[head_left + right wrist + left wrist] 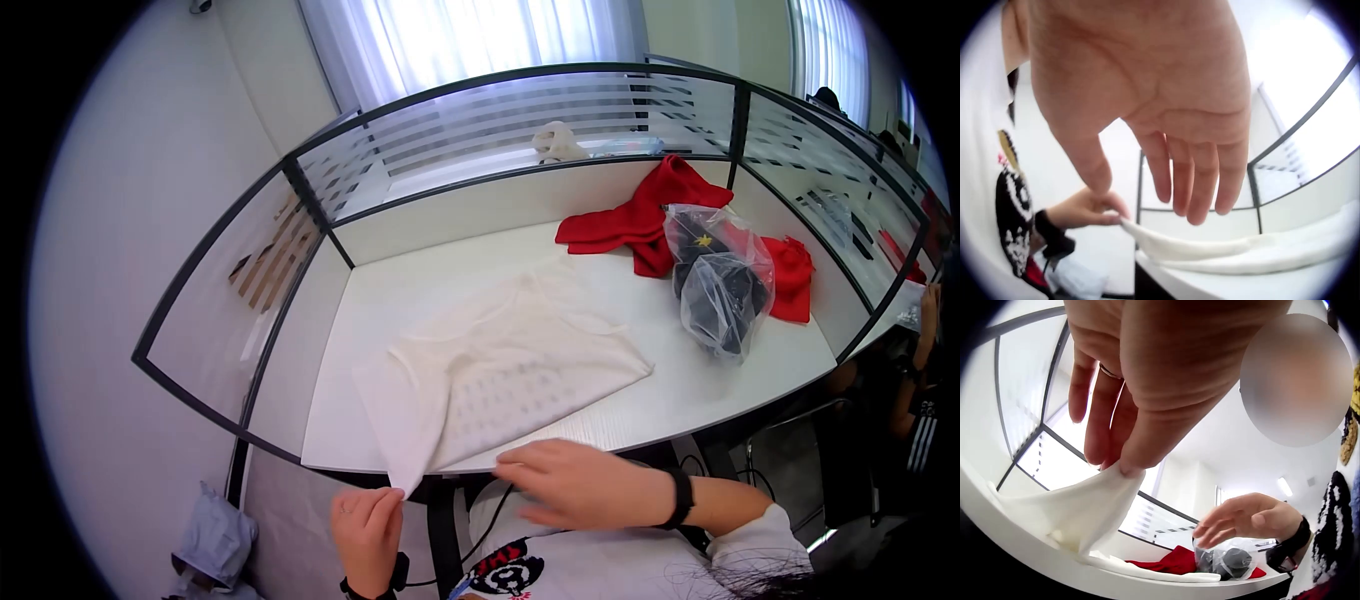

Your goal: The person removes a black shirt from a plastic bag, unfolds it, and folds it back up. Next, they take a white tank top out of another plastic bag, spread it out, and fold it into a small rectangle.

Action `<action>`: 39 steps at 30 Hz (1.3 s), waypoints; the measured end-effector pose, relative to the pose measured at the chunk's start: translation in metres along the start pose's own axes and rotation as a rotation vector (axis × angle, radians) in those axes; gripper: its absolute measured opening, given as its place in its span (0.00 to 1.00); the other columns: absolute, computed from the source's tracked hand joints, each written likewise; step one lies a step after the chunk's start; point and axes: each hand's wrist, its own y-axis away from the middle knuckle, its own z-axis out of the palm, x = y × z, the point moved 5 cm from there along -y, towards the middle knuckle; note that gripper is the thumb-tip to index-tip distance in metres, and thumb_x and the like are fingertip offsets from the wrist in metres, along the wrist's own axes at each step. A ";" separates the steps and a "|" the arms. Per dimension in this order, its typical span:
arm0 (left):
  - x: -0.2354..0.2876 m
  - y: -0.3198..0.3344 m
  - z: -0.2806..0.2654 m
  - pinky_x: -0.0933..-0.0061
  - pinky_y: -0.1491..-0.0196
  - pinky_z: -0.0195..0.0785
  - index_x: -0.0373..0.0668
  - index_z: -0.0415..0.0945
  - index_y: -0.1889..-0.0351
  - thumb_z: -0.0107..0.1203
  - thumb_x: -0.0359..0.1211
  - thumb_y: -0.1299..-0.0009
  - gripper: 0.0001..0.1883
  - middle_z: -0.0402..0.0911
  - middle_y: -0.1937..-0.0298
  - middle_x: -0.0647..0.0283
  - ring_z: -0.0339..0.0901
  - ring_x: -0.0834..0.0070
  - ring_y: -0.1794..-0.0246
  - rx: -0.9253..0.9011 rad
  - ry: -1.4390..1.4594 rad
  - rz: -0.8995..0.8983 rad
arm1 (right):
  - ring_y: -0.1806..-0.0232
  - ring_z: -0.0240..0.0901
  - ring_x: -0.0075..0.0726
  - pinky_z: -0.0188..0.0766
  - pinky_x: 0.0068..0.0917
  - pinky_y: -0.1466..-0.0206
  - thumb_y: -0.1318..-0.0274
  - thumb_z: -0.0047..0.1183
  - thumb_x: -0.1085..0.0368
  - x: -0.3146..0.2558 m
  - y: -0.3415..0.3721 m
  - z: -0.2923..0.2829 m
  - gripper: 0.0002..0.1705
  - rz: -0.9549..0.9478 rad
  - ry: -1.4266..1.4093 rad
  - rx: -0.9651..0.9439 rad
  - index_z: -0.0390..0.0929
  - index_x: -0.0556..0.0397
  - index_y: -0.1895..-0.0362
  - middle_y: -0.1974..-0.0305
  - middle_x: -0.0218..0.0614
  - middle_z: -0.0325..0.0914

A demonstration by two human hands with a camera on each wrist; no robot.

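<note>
A thin white garment [500, 350] is spread across the desk, with dark print marks showing through its lower part. At the desk's front left, my left hand [368, 525] pinches a corner of the garment between thumb and fingertips and draws it up to a point past the edge. The left wrist view shows the pinched cloth [1094, 503] lifted off the surface. Held over the desk's front edge, my right hand [580, 485] has nothing in it. Its fingers [1200, 187] hang extended and apart above the cloth in the right wrist view.
Toward the back right lie a red cloth [640, 225] and a clear plastic bag [725, 300] with dark items inside. A low partition with a dark frame [520, 70] surrounds the white desk [340, 400]. A grey bag [215, 535] is on the floor at left.
</note>
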 end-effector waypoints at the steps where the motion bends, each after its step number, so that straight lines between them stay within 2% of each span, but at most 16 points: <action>1: 0.005 -0.002 -0.003 0.61 0.52 0.67 0.41 0.82 0.61 0.68 0.20 0.43 0.13 0.84 0.62 0.64 0.79 0.62 0.60 0.003 0.010 0.008 | 0.42 0.74 0.52 0.72 0.40 0.38 0.41 0.63 0.58 -0.006 -0.013 0.009 0.28 -0.052 0.010 0.017 0.72 0.62 0.42 0.44 0.48 0.75; 5: 0.030 -0.010 -0.005 0.61 0.52 0.69 0.43 0.82 0.63 0.70 0.22 0.45 0.13 0.84 0.63 0.65 0.79 0.63 0.60 -0.019 0.030 0.045 | 0.55 0.75 0.43 0.74 0.37 0.51 0.48 0.67 0.57 -0.017 -0.056 0.047 0.22 -0.141 0.043 0.093 0.75 0.57 0.55 0.57 0.38 0.74; 6: 0.032 -0.010 -0.003 0.60 0.51 0.70 0.43 0.81 0.64 0.70 0.23 0.45 0.13 0.83 0.63 0.66 0.79 0.64 0.61 -0.014 0.043 0.044 | 0.56 0.74 0.39 0.72 0.35 0.53 0.49 0.66 0.59 -0.017 -0.064 0.056 0.17 -0.129 0.101 0.082 0.76 0.54 0.60 0.59 0.35 0.74; 8: 0.031 -0.009 0.003 0.60 0.49 0.71 0.42 0.81 0.64 0.71 0.23 0.46 0.13 0.83 0.64 0.66 0.79 0.65 0.61 -0.041 0.105 0.055 | 0.58 0.73 0.38 0.70 0.33 0.56 0.48 0.66 0.58 -0.017 -0.072 0.071 0.16 -0.139 0.183 0.116 0.75 0.52 0.62 0.63 0.33 0.72; 11: 0.025 -0.005 0.008 0.59 0.47 0.72 0.42 0.81 0.64 0.72 0.23 0.46 0.14 0.83 0.64 0.66 0.80 0.66 0.61 -0.049 0.185 0.074 | 0.59 0.73 0.36 0.68 0.31 0.56 0.50 0.63 0.60 -0.020 -0.073 0.081 0.13 -0.142 0.195 0.199 0.76 0.51 0.64 0.65 0.31 0.71; 15: 0.024 -0.004 0.005 0.58 0.48 0.72 0.42 0.82 0.63 0.72 0.22 0.44 0.13 0.84 0.62 0.65 0.80 0.63 0.58 -0.015 0.267 0.045 | 0.56 0.74 0.36 0.69 0.31 0.51 0.51 0.58 0.65 -0.021 -0.066 0.075 0.06 -0.118 0.208 0.160 0.77 0.51 0.68 0.63 0.32 0.74; 16: 0.020 -0.002 0.005 0.58 0.48 0.72 0.42 0.82 0.63 0.72 0.22 0.44 0.13 0.84 0.62 0.65 0.80 0.63 0.58 -0.012 0.268 0.042 | 0.56 0.74 0.36 0.69 0.31 0.51 0.51 0.58 0.65 -0.020 -0.063 0.074 0.06 -0.120 0.210 0.157 0.77 0.51 0.68 0.63 0.32 0.74; 19: -0.008 0.005 0.007 0.60 0.50 0.70 0.41 0.81 0.58 0.70 0.23 0.41 0.15 0.84 0.58 0.59 0.79 0.56 0.54 0.020 0.277 -0.179 | 0.57 0.71 0.36 0.69 0.31 0.51 0.51 0.58 0.66 -0.019 -0.059 0.066 0.05 -0.146 0.152 0.257 0.77 0.51 0.69 0.63 0.32 0.72; 22: -0.038 0.010 0.021 0.58 0.40 0.69 0.39 0.79 0.48 0.67 0.23 0.38 0.19 0.80 0.43 0.54 0.75 0.54 0.42 -0.027 0.196 -0.280 | 0.52 0.72 0.37 0.69 0.34 0.47 0.50 0.64 0.65 -0.021 -0.055 0.058 0.11 -0.155 0.099 0.218 0.79 0.50 0.61 0.58 0.31 0.74; 23: -0.043 0.009 0.025 0.58 0.40 0.69 0.39 0.79 0.48 0.67 0.23 0.38 0.19 0.80 0.43 0.54 0.75 0.54 0.42 -0.027 0.196 -0.278 | 0.52 0.72 0.37 0.69 0.34 0.47 0.50 0.64 0.65 -0.021 -0.054 0.056 0.11 -0.155 0.100 0.220 0.79 0.50 0.61 0.58 0.31 0.74; 26: -0.062 0.010 0.043 0.51 0.30 0.61 0.38 0.67 0.31 0.64 0.27 0.35 0.33 0.69 0.29 0.48 0.67 0.47 0.31 -0.144 0.034 -0.339 | 0.51 0.73 0.39 0.71 0.34 0.48 0.50 0.65 0.66 -0.023 -0.048 0.049 0.12 -0.166 0.063 0.204 0.81 0.52 0.59 0.56 0.32 0.75; 29: -0.067 0.014 0.060 0.49 0.28 0.57 0.37 0.64 0.28 0.65 0.29 0.36 0.37 0.64 0.25 0.46 0.62 0.45 0.28 -0.156 0.009 -0.311 | 0.52 0.76 0.43 0.75 0.37 0.49 0.41 0.60 0.68 -0.019 -0.043 0.048 0.10 -0.109 -0.322 0.123 0.82 0.56 0.56 0.56 0.35 0.80; 30: -0.067 0.014 0.063 0.48 0.26 0.54 0.38 0.62 0.27 0.64 0.29 0.37 0.38 0.62 0.23 0.46 0.59 0.44 0.25 -0.168 0.031 -0.310 | 0.54 0.76 0.45 0.74 0.39 0.49 0.40 0.59 0.67 -0.021 -0.042 0.046 0.07 -0.079 -0.383 0.144 0.82 0.56 0.59 0.60 0.34 0.80; 35: -0.065 0.012 0.066 0.44 0.23 0.47 0.40 0.65 0.29 0.63 0.29 0.37 0.36 0.61 0.23 0.47 0.58 0.45 0.24 -0.182 0.081 -0.278 | 0.57 0.77 0.51 0.74 0.41 0.49 0.36 0.57 0.65 -0.026 -0.035 0.042 0.09 -0.082 -0.519 0.015 0.82 0.58 0.59 0.62 0.39 0.81; 38: -0.068 0.016 0.067 0.45 0.23 0.48 0.41 0.70 0.31 0.63 0.30 0.37 0.32 0.61 0.22 0.48 0.58 0.45 0.24 -0.175 0.073 -0.272 | 0.58 0.77 0.53 0.74 0.44 0.51 0.34 0.55 0.63 -0.028 -0.027 0.038 0.10 -0.105 -0.573 -0.109 0.82 0.57 0.59 0.63 0.41 0.81; 39: -0.071 0.019 0.067 0.48 0.25 0.51 0.42 0.74 0.35 0.63 0.29 0.37 0.29 0.62 0.22 0.49 0.60 0.46 0.25 -0.162 0.108 -0.304 | 0.57 0.77 0.54 0.73 0.45 0.53 0.33 0.54 0.63 -0.029 -0.022 0.036 0.10 -0.109 -0.574 -0.110 0.82 0.57 0.60 0.64 0.42 0.80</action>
